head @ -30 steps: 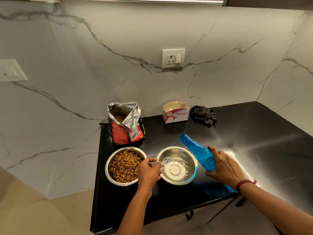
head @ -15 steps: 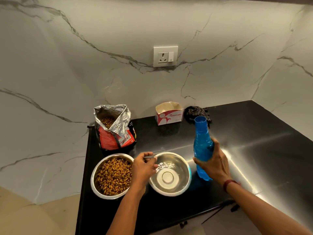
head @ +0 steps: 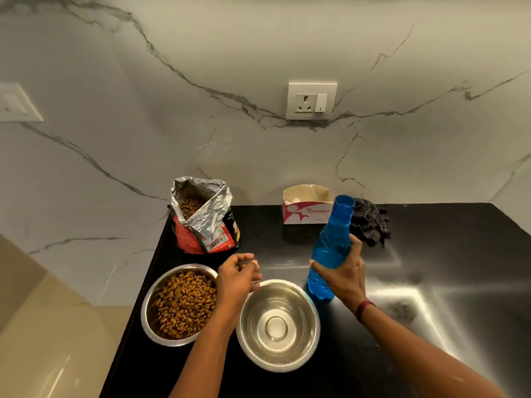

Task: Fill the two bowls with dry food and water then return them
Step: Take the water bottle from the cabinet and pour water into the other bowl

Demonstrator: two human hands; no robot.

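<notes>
1. Your L hand [head: 238,280]: fingers curled, pinching small grey item [head: 244,262]; can't tell what it is.
2. Your R hand [head: 346,278] grips blue bottle [head: 330,248]: upright, uncapped, base on desk [head: 287,245].
3. Kibble bowl [head: 149,311] sits near left, w/ steel bowl [head: 253,311] just right of it. Bottle stands far-right of steel bowl.
4. Open food bag [head: 204,219] stands beyond kibble bowl.

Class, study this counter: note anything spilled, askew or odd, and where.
Nothing looks spilled. The food bag stands open with its foil top crumpled, a dark cloth lies bunched at the back, and the blue bottle is uncapped.
</notes>
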